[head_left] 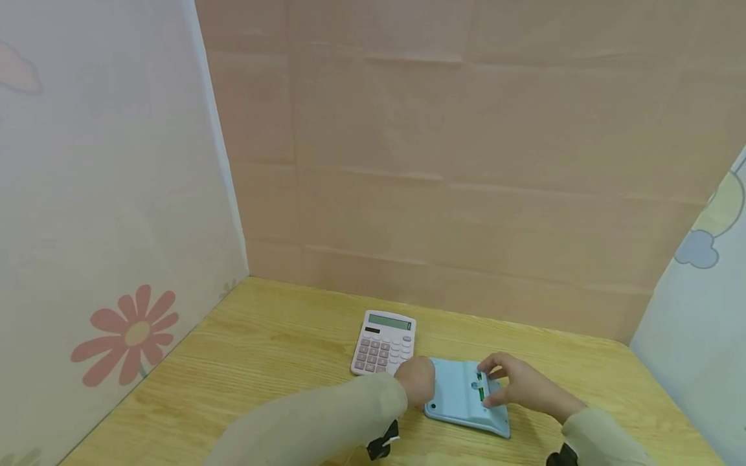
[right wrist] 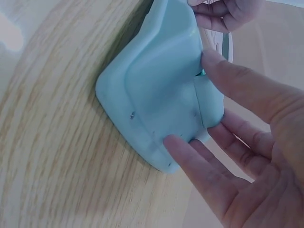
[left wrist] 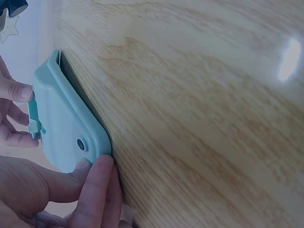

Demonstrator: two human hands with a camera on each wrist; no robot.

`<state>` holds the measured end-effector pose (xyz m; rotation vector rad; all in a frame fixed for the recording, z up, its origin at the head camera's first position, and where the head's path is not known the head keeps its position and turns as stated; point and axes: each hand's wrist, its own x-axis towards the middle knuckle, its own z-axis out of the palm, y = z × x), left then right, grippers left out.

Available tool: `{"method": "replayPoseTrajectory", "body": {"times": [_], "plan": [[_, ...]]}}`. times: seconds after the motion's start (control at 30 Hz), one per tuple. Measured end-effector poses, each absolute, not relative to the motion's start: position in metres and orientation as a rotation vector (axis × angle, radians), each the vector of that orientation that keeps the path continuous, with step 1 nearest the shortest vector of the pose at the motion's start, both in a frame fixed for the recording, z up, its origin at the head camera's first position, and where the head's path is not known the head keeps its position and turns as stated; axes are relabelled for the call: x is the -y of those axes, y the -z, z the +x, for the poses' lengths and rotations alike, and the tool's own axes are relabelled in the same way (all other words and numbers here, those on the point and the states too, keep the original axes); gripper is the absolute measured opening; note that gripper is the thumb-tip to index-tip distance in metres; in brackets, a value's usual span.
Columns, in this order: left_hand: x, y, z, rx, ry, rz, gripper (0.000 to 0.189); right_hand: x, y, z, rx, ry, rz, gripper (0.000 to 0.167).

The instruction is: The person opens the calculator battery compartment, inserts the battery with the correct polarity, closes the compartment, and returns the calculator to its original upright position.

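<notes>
A light-blue calculator lies face down on the wooden table. My left hand pinches its left edge, thumb on the back and fingers at the side, as the left wrist view shows. With thumb and fingers my right hand holds the small battery cover, which stands tilted up from the calculator's back. Beside the cover the battery compartment shows green inside. In the right wrist view the index or another finger rests near the calculator's screw-holed end.
Behind my left hand a pink calculator lies face up, partly covered by that hand. A brown-papered wall rises at the table's back edge. Light panels with printed flowers and clouds flank both sides.
</notes>
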<state>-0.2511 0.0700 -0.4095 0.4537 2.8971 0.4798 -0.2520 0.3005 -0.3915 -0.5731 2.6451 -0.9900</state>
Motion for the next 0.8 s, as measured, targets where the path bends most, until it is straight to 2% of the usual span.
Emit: {"method": "replayPoseTrajectory", "body": {"times": [0.23, 0.37, 0.8], "plan": [[-0.0697, 0.4059, -0.2501, -2.891, -0.477, 0.453, 0.008, -0.3001, 0.3904, -0.2525, -2.65, 0.995, -0.526, 0.063], [-0.0698, 0.4058, -0.2502, -2.879, -0.486, 0.437, 0.009, -0.3016, 0.3917, -0.2548, -2.645, 0.987, -0.59, 0.062], [-0.0702, 0.4059, -0.2489, -2.89, -0.473, 0.453, 0.009, -0.3021, 0.3927, -0.2558, -2.625, 0.975, -0.69, 0.049]]}}
